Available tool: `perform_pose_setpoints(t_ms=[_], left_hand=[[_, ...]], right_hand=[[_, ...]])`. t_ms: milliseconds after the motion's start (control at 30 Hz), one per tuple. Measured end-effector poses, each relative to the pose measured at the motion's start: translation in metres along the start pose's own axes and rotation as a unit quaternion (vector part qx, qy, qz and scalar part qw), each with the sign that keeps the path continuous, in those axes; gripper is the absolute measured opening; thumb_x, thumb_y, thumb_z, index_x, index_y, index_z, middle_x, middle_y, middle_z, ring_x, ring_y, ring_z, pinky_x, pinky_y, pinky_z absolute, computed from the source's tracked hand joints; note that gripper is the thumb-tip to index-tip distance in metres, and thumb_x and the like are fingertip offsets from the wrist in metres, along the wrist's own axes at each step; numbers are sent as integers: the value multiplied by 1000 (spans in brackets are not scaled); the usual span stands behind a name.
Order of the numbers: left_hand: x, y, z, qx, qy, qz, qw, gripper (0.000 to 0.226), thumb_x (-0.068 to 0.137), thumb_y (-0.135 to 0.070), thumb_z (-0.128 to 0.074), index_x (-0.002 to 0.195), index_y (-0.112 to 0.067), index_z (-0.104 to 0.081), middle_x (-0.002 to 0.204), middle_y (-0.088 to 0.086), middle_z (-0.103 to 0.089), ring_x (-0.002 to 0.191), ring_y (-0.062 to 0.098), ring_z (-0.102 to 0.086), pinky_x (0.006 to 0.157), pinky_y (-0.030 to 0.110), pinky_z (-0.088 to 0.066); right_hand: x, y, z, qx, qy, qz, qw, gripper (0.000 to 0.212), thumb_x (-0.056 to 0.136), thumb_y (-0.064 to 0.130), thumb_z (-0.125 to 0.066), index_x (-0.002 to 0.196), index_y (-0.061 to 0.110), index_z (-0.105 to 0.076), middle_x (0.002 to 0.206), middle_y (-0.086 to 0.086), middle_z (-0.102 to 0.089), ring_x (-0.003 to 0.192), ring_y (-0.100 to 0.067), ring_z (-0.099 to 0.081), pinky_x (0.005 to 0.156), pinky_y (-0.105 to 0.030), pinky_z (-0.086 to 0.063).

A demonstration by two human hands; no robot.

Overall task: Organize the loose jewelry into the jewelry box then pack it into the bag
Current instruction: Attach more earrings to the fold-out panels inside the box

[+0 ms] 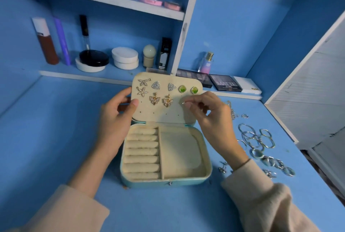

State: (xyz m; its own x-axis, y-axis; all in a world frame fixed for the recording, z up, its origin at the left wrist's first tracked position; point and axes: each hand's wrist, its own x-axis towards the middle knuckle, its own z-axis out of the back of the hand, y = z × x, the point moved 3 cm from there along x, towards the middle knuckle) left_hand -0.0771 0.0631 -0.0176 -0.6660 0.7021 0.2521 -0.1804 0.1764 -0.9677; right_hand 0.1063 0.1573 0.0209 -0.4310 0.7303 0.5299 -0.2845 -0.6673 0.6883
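Note:
An open jewelry box [204, 174] with a teal shell and cream lining sits in the middle of the blue desk. Its raised earring panel [164, 115] carries several pairs of earrings [160, 91]: stars, triangles, green squares, gold butterflies. My left hand [117, 116] grips the panel's left edge, thumb on its front. My right hand [207, 112] pinches a small earring [183, 103] against the panel's right side. The ring rolls [142, 152] and the side compartment [180, 154] hold nothing. Loose silver bangles and rings [261, 144] lie to the right of the box.
Cosmetics stand on the shelf behind: bottles [46, 43], round compacts [93, 60], a perfume bottle [206, 62], eyeshadow palettes [225, 83]. A thin chain [232, 112] and small studs [223, 166] lie on the desk's right side. A white cabinet edge [283, 119] bounds the right.

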Motion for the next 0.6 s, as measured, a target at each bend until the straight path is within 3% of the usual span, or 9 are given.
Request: perform_pose_setpoints(t_ms=[267,600], left_hand=[[0,2,1,-2,-4,8,1000,43,91,-9,-59,89,-52,-61,77,-25,-68,74,2,-59,79,36,-50],[0,2,1,-10,-3,8,1000,41,91,-8,-58,93,-49,-62,78,-23,-68,78,6,-61,81,37,-50]], right_hand=[[2,-8,-10,14,-38,1,999,14,81,16,-64,86,28,-68,75,6,-59,74,-8,-46,66,-15,-34],[-1,-13,-11,1,-73,-4,997,13,83,9,-67,86,21,-71,73,7,-55,69,-12,-49,64,-12,-36]])
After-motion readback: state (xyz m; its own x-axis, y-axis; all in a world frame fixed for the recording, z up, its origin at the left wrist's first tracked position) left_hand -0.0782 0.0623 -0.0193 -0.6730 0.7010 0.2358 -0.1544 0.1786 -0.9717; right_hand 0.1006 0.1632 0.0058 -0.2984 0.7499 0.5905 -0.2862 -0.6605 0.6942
